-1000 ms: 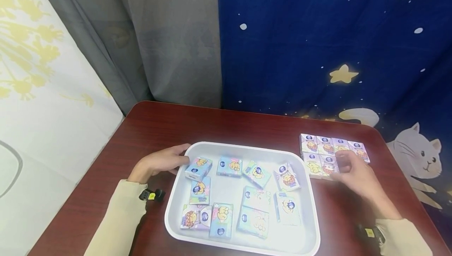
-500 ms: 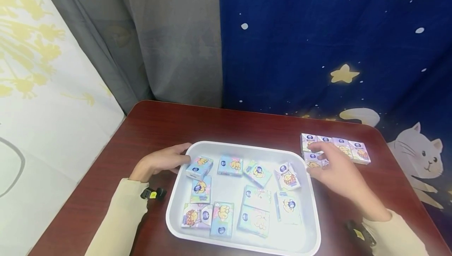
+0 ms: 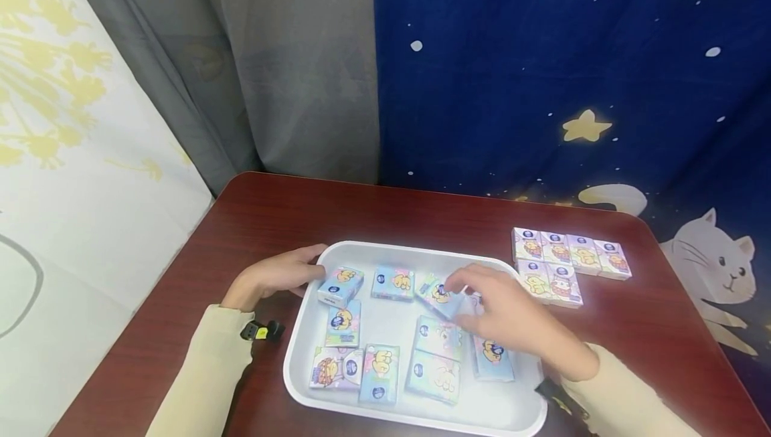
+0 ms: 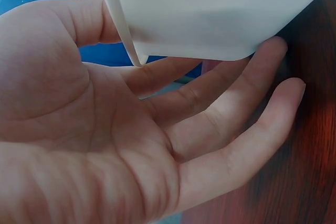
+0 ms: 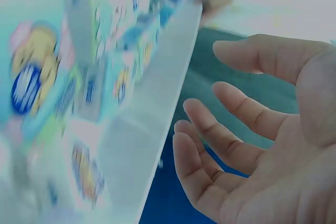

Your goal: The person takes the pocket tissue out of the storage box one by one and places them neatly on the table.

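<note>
A: What lies closest, and how would it handle?

B: Near the near-left corner of the white tray (image 3: 388, 323), a lilac packet (image 3: 336, 368) and a blue packet (image 3: 379, 374) lie flat, side by side. I'd judge both light and slightly soft, with slick wrappers; a hard squeeze could dent them.

A: And the tray?

B: Stiff, I'd say, and best held by its rim.

A: Farther in?

B: A light-blue packet (image 3: 435, 295) sits askew towards the tray's far edge, right of its middle. Its two long sides look the best place to hold.

A: The right hand (image 3: 500, 306)?

B: It reaches in over the tray's right edge, back upward, fingers bent, thumb well apart from them, holding nothing. Whether a fingertip touches that packet, I can't tell.

A: The left hand (image 3: 278, 273)?

B: At the tray's far-left corner, thumb over the rim, fingers curving along the outer wall: a loose hold, seemingly.

A: Beyond?

B: Six lilac packets (image 3: 559, 253) in two touching rows, towards the far-right corner of the desk (image 3: 385, 213).
</note>
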Demonstrator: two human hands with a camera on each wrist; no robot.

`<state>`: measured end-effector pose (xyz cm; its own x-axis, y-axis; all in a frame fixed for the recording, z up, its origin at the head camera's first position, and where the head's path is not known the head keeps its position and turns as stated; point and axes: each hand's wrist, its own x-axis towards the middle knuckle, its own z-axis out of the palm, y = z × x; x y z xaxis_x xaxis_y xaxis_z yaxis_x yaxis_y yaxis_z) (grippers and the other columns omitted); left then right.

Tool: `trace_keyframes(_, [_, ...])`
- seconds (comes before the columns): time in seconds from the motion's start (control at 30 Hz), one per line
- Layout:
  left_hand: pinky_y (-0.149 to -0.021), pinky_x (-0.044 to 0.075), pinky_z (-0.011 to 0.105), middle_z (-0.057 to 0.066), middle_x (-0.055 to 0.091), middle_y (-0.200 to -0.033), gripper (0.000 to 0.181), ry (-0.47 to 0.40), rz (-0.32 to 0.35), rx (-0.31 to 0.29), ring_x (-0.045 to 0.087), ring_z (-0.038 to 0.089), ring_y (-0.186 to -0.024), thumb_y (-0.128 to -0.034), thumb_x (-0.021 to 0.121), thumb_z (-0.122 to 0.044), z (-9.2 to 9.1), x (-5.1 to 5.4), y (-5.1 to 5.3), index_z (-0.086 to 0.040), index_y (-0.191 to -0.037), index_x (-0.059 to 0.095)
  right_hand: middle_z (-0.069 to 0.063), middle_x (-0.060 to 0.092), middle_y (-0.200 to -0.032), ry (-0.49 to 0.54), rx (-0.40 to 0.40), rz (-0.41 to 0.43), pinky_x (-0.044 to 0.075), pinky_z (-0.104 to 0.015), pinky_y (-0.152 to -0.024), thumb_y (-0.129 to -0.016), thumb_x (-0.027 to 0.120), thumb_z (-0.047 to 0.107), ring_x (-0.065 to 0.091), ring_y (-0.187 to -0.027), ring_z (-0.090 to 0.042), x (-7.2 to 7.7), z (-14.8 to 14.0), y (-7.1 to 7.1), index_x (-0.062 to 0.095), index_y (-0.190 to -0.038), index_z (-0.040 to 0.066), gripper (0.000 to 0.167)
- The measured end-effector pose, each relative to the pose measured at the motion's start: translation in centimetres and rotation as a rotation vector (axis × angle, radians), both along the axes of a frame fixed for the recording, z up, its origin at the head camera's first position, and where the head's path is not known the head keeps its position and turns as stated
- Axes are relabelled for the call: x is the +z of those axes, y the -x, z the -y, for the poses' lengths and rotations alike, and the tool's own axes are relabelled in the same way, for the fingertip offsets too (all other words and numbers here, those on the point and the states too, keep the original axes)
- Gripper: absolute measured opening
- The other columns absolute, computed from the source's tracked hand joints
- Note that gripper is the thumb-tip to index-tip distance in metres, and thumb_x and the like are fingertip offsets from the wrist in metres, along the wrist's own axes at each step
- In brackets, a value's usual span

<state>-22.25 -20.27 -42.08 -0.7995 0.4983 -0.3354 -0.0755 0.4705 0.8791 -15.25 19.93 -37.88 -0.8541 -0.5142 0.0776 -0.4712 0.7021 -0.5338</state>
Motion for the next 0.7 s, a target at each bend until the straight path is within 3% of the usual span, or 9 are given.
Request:
trace_keyframes(0.33, [-0.085, 0.066, 0.053, 0.019, 0.073, -0.125, 0.046, -0.004, 0.011, 0.008, 0.077, 0.031, -0.100, -0.1070, 0.057, -0.007, -0.1, 0.0, 0.0, 0.002, -0.152, 0.048, 0.003, 0.075, -0.116, -0.059, 0.154, 0.141, 0.058, -0.050, -0.096, -0.088, 0.086, 0.010, 0.067, -0.107, -0.021, -0.1, 5.2, -0.6, 0.077, -0.124, 0.016, 0.037])
trace_keyframes(0.5, [-0.085, 0.067, 0.053, 0.020, 0.073, -0.125, 0.045, -0.007, 0.010, 0.001, 0.077, 0.032, -0.100, -0.1072, 0.057, -0.007, 0.0, -0.1, 0.2, 0.003, -0.150, 0.048, 0.005, 0.075, -0.118, -0.110, 0.241, 0.134, 0.057, -0.046, -0.099, -0.089, 0.086, 0.013, 0.065, -0.107, -0.015, -0.3, 7.3, -0.9, 0.078, -0.121, 0.018, 0.033])
trace_keyframes(0.7, [-0.085, 0.067, 0.054, 0.019, 0.072, -0.125, 0.045, 0.001, 0.004, 0.000, 0.077, 0.032, -0.100, -0.1068, 0.059, -0.008, 0.0, -0.1, 0.2, 0.002, -0.150, 0.049, 0.009, 0.071, -0.104, -0.161, 0.323, 0.113, 0.056, -0.034, -0.089, -0.089, 0.089, 0.016, 0.060, -0.094, -0.007, -0.9, 9.6, -1.2, 0.079, -0.117, 0.022, 0.030])
